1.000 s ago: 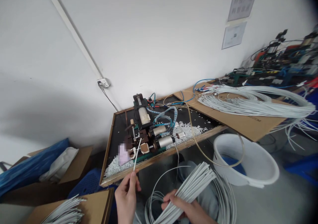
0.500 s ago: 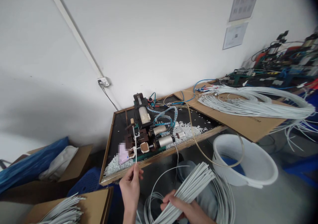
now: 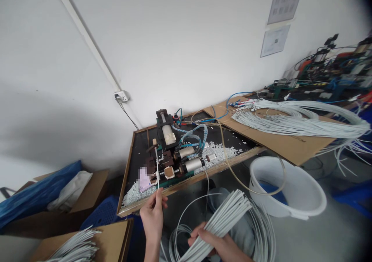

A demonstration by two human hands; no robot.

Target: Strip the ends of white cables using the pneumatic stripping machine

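Observation:
My left hand (image 3: 153, 211) pinches a single white wire (image 3: 158, 176) between thumb and fingertips at the bench's front edge. From there the wire runs up into the dark jaws of a small pneumatic machine (image 3: 167, 159); its far end is hard to make out among the parts. In my right hand (image 3: 213, 240) is a thick bundle of white wires (image 3: 225, 211), its cut ends fanned up and to the right. Loops of the same wire (image 3: 266, 231) hang around that hand, over my lap.
White clippings (image 3: 226, 152) litter the wood-edged bench (image 3: 186, 189). A cardboard sheet (image 3: 279, 147) carries more coiled wires (image 3: 305, 122) on the right. Below stands a white bucket (image 3: 315, 194). At lower left, more wires (image 3: 75, 246) lie on cardboard beside a blue basket (image 3: 100, 213).
My left hand has shifted very slightly up toward the machine with the wire. My right hand and the bundle have stayed in place.

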